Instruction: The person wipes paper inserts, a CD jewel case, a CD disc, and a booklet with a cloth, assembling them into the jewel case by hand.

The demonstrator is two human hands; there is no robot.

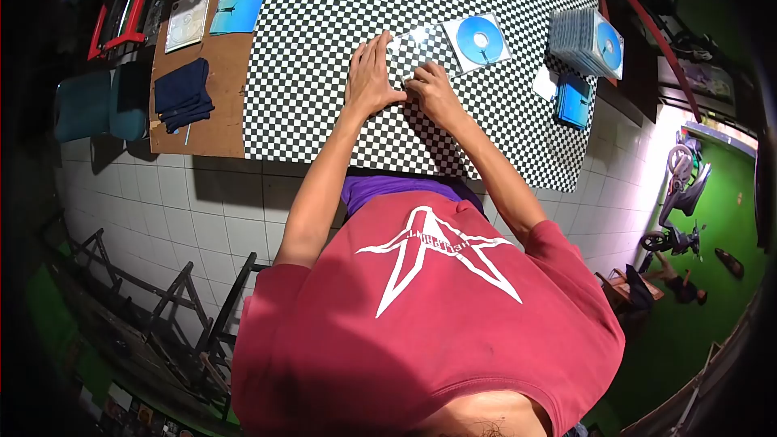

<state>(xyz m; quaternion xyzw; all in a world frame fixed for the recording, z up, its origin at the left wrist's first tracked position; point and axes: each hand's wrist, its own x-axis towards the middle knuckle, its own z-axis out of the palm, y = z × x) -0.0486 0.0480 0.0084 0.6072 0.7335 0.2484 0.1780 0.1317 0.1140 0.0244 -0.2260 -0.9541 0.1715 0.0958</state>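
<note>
An opened CD case (503, 59) lies on the checkered cloth (324, 8), with a blue disc (479, 40) seated in its right half. Its clear lid (419, 42) extends to the left and catches a bright glare. My left hand (371, 81) rests along the lid's left edge, fingers stretched up and thumb pointing right. At the lid's near edge, my right hand (433, 95) has its fingers curled in and pressed together on the clear plastic. The fingertips of my right hand are partly hidden.
A stack of CD cases (576, 42) stands at the right, with blue printed inserts (573, 101) and a white item (545, 82) beside it. On the brown board at left are a clear case (188, 22), a blue booklet (238, 8) and a folded dark cloth (183, 93).
</note>
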